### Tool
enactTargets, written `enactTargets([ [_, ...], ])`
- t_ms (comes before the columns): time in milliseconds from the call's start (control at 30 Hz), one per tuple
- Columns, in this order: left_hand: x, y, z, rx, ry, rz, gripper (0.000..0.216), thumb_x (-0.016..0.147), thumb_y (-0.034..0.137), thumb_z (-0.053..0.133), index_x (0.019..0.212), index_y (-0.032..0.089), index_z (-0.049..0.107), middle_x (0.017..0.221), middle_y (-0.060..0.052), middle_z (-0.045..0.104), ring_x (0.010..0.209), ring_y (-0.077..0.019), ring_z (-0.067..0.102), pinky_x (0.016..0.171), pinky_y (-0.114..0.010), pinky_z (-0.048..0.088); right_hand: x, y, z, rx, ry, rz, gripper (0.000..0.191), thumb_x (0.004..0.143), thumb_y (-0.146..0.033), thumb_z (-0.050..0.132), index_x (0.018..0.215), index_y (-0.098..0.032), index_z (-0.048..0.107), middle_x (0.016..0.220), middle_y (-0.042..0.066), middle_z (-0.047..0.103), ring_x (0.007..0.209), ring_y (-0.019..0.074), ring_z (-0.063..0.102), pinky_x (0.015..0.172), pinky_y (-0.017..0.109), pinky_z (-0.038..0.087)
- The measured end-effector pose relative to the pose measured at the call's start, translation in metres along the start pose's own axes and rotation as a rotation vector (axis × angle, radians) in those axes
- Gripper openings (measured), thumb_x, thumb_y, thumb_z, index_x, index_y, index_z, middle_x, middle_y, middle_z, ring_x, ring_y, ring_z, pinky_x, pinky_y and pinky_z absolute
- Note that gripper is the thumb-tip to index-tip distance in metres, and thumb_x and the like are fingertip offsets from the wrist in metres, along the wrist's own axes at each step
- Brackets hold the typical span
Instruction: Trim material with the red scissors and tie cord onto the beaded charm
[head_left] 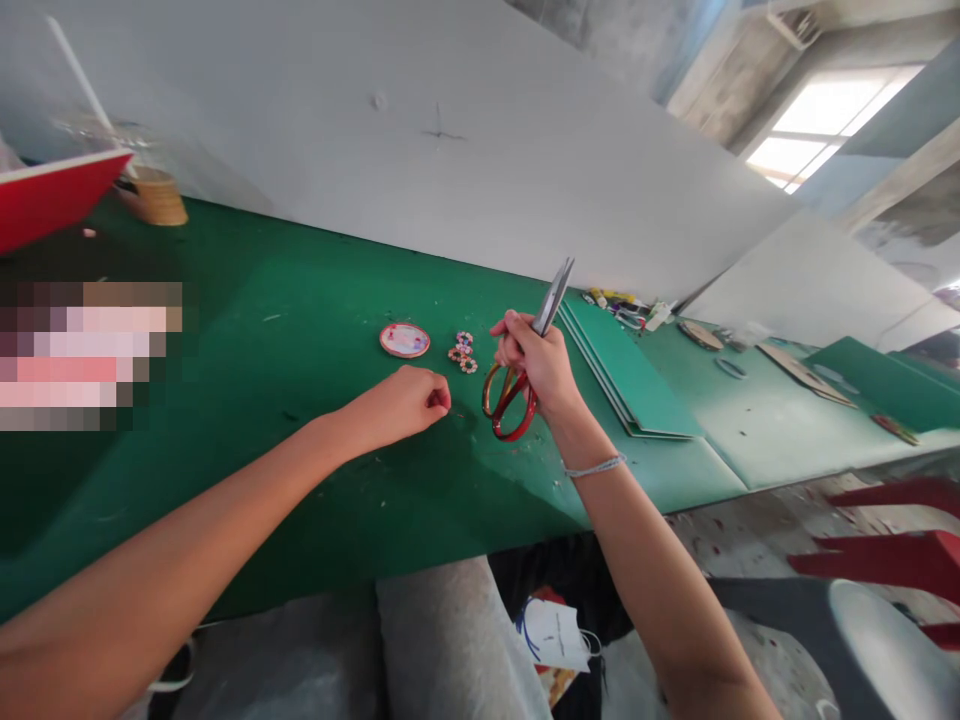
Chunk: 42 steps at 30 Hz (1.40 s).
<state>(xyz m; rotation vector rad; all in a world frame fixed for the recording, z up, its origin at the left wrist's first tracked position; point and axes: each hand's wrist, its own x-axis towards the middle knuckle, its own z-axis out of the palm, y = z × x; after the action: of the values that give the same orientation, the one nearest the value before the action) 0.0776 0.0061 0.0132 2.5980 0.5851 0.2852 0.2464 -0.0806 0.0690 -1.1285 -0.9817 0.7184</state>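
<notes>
My right hand (538,362) is closed round a pair of scissors (525,360) with red and gold handles, their grey blades pointing up and away above the green table (300,300). My left hand (409,402) rests on the table just left of the scissors, its fingers curled in a pinch on something too small to make out. Behind the hands lie a small round pink-rimmed disc (404,340) and a cluster of little coloured flower pieces (463,352).
A stack of green boards (630,375) lies right of my right hand. Small tools and flat cut-outs (802,372) sit farther right. A red tray (52,195) and a woven cup (157,195) stand at the far left. A white wall panel backs the table. Red chairs (892,545) stand at the right.
</notes>
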Motion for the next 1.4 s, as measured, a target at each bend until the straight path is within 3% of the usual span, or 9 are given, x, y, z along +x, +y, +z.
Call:
enactTargets([
  [400, -0.001, 0.000, -0.001, -0.071, -0.045, -0.154, 0.021, 0.081, 0.032, 0.051, 0.079, 0.021, 0.069, 0.081, -0.004, 0.076, 0.071, -0.0179, 0.068, 0.061, -0.027, 0.045, -0.004, -0.036, 0.010, -0.074, -0.048, -0.030, 0.037, 0.087, -0.046, 0.064, 0.063, -0.018, 0.060, 0.042, -0.009, 0.032, 0.040, 0.0061, 0.030, 0.047, 0.026, 0.032],
  [733, 0.000, -0.004, 0.003, -0.001, -0.033, -0.183, 0.020, 0.079, 0.032, 0.052, 0.070, 0.022, 0.067, 0.072, -0.004, 0.074, 0.067, -0.0191, 0.067, 0.056, -0.028, 0.040, -0.011, -0.003, 0.026, -0.179, -0.146, 0.013, 0.039, 0.087, -0.045, 0.062, 0.059, -0.017, 0.059, 0.044, -0.007, 0.038, 0.045, 0.0070, 0.035, 0.049, 0.025, 0.030],
  [900, -0.007, 0.007, -0.009, 0.036, -0.045, -0.103, 0.016, 0.082, 0.027, 0.051, 0.076, 0.023, 0.065, 0.077, -0.002, 0.071, 0.065, -0.0164, 0.062, 0.056, -0.027, 0.038, -0.003, 0.006, 0.025, -0.152, -0.126, 0.062, 0.039, 0.087, -0.044, 0.063, 0.059, -0.017, 0.058, 0.041, -0.008, 0.036, 0.042, 0.0059, 0.033, 0.047, 0.023, 0.029],
  [1200, -0.009, 0.013, -0.021, 0.286, -0.090, 0.180, 0.017, 0.085, 0.016, 0.047, 0.081, 0.021, 0.064, 0.091, -0.004, 0.065, 0.072, -0.0163, 0.059, 0.060, -0.028, 0.036, 0.003, 0.006, 0.025, -0.094, -0.103, 0.113, 0.036, 0.088, -0.038, 0.063, 0.060, -0.015, 0.059, 0.037, -0.010, 0.033, 0.037, 0.0043, 0.029, 0.043, 0.022, 0.027],
  [1400, -0.011, 0.014, -0.020, 0.309, -0.086, 0.220, 0.018, 0.086, 0.015, 0.047, 0.084, 0.020, 0.064, 0.093, -0.004, 0.065, 0.074, -0.0170, 0.061, 0.062, -0.028, 0.038, -0.004, 0.003, 0.020, -0.070, -0.113, 0.064, 0.038, 0.085, -0.045, 0.065, 0.062, -0.015, 0.061, 0.037, -0.010, 0.034, 0.038, 0.0048, 0.031, 0.044, 0.023, 0.027],
])
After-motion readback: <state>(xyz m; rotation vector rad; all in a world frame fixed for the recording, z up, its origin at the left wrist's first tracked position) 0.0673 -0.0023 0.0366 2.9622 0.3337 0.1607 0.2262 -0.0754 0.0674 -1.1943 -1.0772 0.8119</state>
